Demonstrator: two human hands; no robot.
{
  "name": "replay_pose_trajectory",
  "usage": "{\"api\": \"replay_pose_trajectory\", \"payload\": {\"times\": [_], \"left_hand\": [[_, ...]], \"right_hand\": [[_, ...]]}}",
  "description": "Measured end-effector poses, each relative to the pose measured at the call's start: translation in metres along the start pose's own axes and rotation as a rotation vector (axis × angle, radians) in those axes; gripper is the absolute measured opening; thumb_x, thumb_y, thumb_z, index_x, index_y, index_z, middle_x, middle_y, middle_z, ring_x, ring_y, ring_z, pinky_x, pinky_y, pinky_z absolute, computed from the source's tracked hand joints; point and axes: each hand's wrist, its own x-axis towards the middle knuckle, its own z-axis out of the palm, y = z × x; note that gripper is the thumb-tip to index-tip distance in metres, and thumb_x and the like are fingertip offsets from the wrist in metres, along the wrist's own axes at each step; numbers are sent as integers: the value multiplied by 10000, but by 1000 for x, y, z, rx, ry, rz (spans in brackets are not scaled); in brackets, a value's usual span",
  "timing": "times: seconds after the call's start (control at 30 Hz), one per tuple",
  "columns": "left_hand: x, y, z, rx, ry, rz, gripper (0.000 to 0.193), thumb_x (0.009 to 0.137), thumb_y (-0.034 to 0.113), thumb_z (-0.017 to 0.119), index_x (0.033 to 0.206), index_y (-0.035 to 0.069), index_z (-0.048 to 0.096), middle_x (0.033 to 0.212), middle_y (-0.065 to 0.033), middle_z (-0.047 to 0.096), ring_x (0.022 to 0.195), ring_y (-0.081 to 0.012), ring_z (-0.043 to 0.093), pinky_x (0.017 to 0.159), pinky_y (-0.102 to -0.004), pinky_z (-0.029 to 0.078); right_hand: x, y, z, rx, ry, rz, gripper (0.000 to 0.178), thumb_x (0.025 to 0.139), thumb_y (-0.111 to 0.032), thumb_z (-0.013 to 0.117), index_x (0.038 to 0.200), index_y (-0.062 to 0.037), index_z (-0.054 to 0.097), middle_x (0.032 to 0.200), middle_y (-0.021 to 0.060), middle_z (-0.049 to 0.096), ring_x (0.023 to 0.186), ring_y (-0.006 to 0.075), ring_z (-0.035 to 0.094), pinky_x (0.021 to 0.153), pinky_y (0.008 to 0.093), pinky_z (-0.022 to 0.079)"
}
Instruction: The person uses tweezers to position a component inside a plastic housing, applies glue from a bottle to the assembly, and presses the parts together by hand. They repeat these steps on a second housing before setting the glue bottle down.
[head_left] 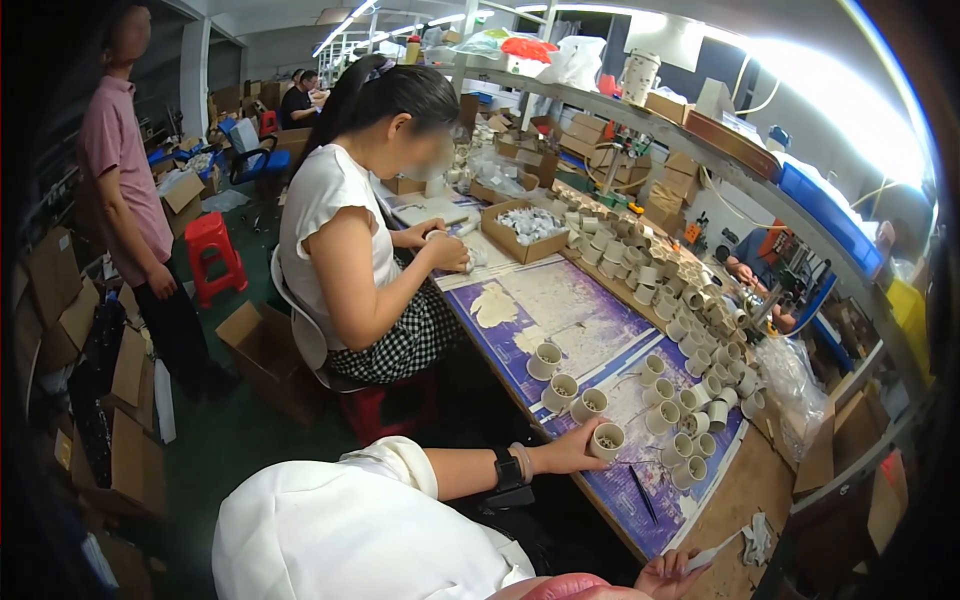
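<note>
My left hand point(568, 452) is closed round a small beige cup point(606, 442) at the table's near edge. Small bits, too fine to name, lie inside the cup. Low in the picture, my right hand point(664, 574) pinches a thin white strip point(712, 552) that reaches toward a crumpled whitish scrap point(757, 538). Black tweezers point(643, 494) lie on the purple mat between my hands. Just beyond my left hand stand several similar cups point(589, 404), also with bits in them. More cups point(690, 472) stand to its right, some with thin wires sticking out.
On my left a seated co-worker point(350, 240) handles a small pale piece. A carton of small bagged parts point(525, 232) and rows of beige cups point(690, 310) fill the table's far side. A shelf point(640, 115) runs above. A person stands beside a red stool point(213, 260).
</note>
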Motion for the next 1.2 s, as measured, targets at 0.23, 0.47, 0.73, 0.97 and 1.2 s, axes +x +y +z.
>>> {"api": "replay_pose_trajectory", "payload": {"times": [0.23,0.47,0.73,0.97,1.2], "left_hand": [[1,-2,1,-12,-4,27,716,765,117,769,1338,33,349,1244,-122,531,1165,-193,507,1000,-344,415],[2,-3,-1,-33,-21,26,726,757,99,770,1343,35,346,1244,-112,531,1166,-183,502,1002,-339,413],[-1,1,6,-103,-48,7,728,762,81,770,1350,44,342,1259,-93,515,1181,-159,476,1017,-330,402],[-4,-2,3,-262,-126,0,811,806,46,739,1447,75,244,1352,-38,413,1249,-138,398,1066,-333,354],[1,31,-17,-418,-38,-134,685,833,11,680,1404,74,308,1240,-60,523,1135,-156,515,954,-329,462]], "right_hand": [[-9,11,-5,-158,425,-58,457,925,-523,523,1214,-177,595,704,-30,474,593,121,375,545,250,331],[12,17,34,-117,274,-11,434,928,-532,508,1131,-164,615,637,-36,431,496,91,317,497,234,315],[26,23,19,33,743,-75,629,938,-548,500,1446,-198,375,562,-39,387,438,87,301,447,231,289],[41,39,13,63,332,-28,376,973,-397,529,1009,-33,615,520,-50,287,460,68,225,422,225,201],[85,57,42,177,395,36,308,926,-378,615,952,-73,582,551,-44,281,511,83,240,485,241,228]]}}
